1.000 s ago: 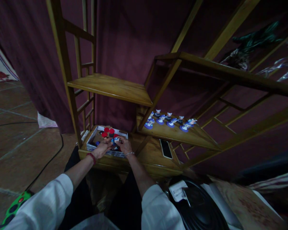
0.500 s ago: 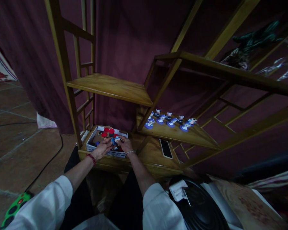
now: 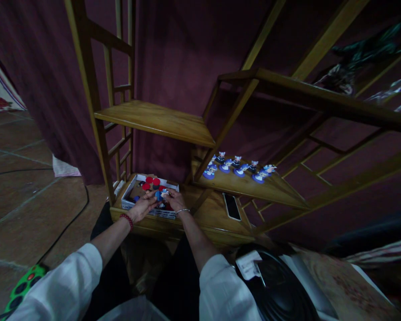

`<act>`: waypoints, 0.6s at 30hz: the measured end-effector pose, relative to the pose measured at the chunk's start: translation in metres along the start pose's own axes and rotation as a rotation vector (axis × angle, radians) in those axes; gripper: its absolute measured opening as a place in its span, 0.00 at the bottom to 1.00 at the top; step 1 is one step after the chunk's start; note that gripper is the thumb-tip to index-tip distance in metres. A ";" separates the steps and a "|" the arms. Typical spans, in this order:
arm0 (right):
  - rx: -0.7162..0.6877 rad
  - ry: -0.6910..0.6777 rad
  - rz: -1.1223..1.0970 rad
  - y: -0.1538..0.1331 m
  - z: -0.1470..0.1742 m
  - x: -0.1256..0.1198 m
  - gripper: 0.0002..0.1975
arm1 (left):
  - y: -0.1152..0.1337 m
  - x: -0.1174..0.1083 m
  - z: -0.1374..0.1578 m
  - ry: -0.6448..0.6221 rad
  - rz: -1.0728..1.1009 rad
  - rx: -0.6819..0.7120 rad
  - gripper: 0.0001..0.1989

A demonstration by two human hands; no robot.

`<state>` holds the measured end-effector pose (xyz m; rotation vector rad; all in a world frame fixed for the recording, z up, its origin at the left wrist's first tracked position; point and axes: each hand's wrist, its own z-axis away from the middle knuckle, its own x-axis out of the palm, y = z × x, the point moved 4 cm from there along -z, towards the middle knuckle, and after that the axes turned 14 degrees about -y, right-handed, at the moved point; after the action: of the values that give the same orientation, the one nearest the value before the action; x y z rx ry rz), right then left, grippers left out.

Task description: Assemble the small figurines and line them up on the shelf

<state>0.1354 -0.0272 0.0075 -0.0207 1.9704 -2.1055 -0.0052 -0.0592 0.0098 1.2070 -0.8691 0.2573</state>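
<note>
Between my two hands, over the near side of a shallow box, is a small blue and white figurine [image 3: 165, 192]. My left hand [image 3: 144, 207] grips its blue lower end with the fingers closed. From the other side, my right hand [image 3: 175, 200] pinches its white upper part. The white-walled cardboard box [image 3: 128, 206] sits on the low wooden shelf and holds red discs [image 3: 149, 180] and other small figurine pieces. Fingers hide part of the figurine and some of the box's contents.
Several purple and white figurines [image 3: 226, 166] stand on the raised shelf [image 3: 274, 189] to the right. A phone [image 3: 232, 207] lies on the low shelf. Wooden posts and an upper shelf board [image 3: 157, 119] frame the space above my hands. A black stool [image 3: 280, 285] stands lower right.
The view has shifted slightly. Both hands stay over the box with the figurine between them, its pose nearly the same.
</note>
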 end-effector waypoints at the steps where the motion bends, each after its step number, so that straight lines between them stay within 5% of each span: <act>1: -0.001 -0.002 -0.004 0.000 0.000 0.000 0.20 | 0.000 0.000 0.000 0.003 -0.001 -0.001 0.17; 18: -0.034 -0.019 0.104 -0.007 0.000 -0.001 0.15 | -0.003 -0.004 -0.003 -0.011 -0.020 -0.001 0.13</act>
<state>0.1347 -0.0268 0.0143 0.0537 1.9524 -1.9999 -0.0041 -0.0567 0.0048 1.2169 -0.8662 0.2343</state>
